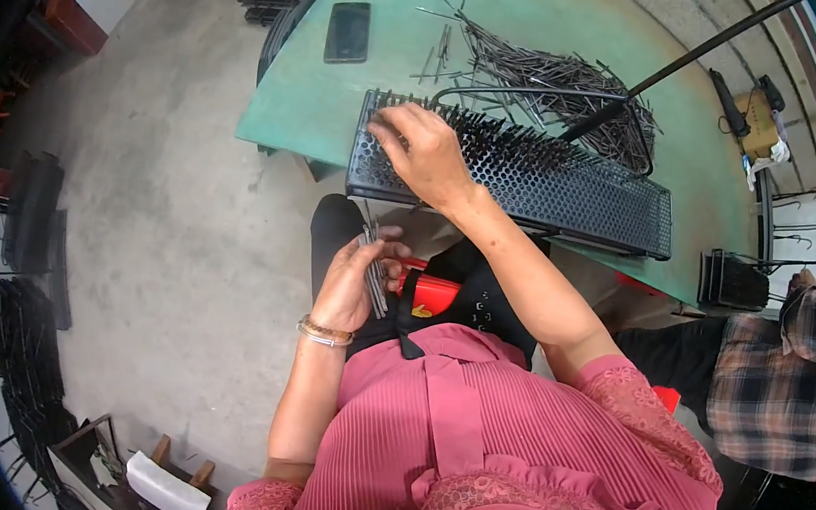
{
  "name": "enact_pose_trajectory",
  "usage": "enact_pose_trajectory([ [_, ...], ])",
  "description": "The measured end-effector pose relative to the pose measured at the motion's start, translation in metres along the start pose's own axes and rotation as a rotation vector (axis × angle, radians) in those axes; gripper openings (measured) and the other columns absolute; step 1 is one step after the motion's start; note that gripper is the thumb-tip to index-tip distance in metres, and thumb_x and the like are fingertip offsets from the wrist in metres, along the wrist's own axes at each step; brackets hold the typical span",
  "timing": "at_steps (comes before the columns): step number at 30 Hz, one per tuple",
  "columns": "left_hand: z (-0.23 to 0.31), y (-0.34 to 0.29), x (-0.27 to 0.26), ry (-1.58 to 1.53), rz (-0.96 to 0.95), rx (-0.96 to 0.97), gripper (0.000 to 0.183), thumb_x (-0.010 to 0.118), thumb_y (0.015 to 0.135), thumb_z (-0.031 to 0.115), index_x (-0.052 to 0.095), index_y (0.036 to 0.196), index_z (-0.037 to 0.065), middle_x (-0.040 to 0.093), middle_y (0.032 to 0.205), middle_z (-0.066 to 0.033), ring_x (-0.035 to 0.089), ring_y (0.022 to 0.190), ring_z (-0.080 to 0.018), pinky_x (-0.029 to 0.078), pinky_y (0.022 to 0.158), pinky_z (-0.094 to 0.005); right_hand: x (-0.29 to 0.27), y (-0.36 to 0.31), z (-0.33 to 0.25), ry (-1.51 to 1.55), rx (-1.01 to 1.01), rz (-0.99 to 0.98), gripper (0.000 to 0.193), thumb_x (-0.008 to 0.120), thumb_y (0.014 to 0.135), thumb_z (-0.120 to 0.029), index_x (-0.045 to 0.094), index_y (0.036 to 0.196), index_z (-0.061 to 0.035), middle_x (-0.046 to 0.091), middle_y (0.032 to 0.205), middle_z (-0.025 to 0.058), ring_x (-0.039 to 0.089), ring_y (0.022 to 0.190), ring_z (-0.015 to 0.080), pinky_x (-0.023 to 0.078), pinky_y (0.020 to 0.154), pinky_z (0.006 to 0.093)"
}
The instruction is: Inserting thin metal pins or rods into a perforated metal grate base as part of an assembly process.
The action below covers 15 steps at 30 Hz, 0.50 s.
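Note:
A long black perforated metal rack (574,212) lies along the near edge of the green table. Many thin dark rods (516,146) stand upright in its holes, mostly along the far side. My right hand (427,151) is over the rack's left end with the fingers pinched together; whatever is between the fingertips is hidden. Below the rack, above my lap, my left hand (348,287) is closed around a small bundle of thin grey metal rods (379,297).
A loose heap of dark rods (540,72) covers part of the green table (291,91), near a phone (348,32). A black bar (702,57) slants up above the rack. A person in a plaid shirt (785,389) is at the right. Dark racks (20,352) stand at the left.

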<state>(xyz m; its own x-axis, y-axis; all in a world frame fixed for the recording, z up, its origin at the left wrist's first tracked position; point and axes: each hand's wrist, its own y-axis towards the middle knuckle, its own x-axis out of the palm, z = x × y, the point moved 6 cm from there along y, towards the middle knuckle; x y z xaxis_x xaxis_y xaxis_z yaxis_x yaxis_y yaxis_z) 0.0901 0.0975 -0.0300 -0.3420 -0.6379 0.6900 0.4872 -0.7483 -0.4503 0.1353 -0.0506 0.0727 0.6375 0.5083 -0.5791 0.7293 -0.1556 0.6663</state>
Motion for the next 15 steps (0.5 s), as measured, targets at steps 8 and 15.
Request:
enact_pose_trajectory([
  [8,-0.0010,-0.0003,0.0056,0.008,0.004,-0.003,0.026,0.044,0.091,0.012,0.049,0.113,-0.002,0.061,0.088,-0.0110,0.055,0.064,-0.0120,0.047,0.055,-0.0245,0.0003,0.0026,0.0039,0.038,0.043,-0.042,0.012,0.065,0.077,-0.010,0.061,0.083,0.0004,0.063,0.079,0.0128,0.060,0.072,0.0292,0.047,0.064,0.0359],
  [15,-0.0038,0.0002,0.0083,0.012,0.010,-0.014,0.026,0.046,0.091,0.012,0.050,0.112,-0.002,0.061,0.088,-0.0108,0.054,0.064,-0.0113,0.045,0.054,-0.0234,0.0016,0.0043,-0.0011,0.062,-0.031,-0.063,0.015,0.066,0.076,-0.010,0.062,0.086,0.0000,0.063,0.081,0.0129,0.060,0.074,0.0298,0.047,0.066,0.0359],
])
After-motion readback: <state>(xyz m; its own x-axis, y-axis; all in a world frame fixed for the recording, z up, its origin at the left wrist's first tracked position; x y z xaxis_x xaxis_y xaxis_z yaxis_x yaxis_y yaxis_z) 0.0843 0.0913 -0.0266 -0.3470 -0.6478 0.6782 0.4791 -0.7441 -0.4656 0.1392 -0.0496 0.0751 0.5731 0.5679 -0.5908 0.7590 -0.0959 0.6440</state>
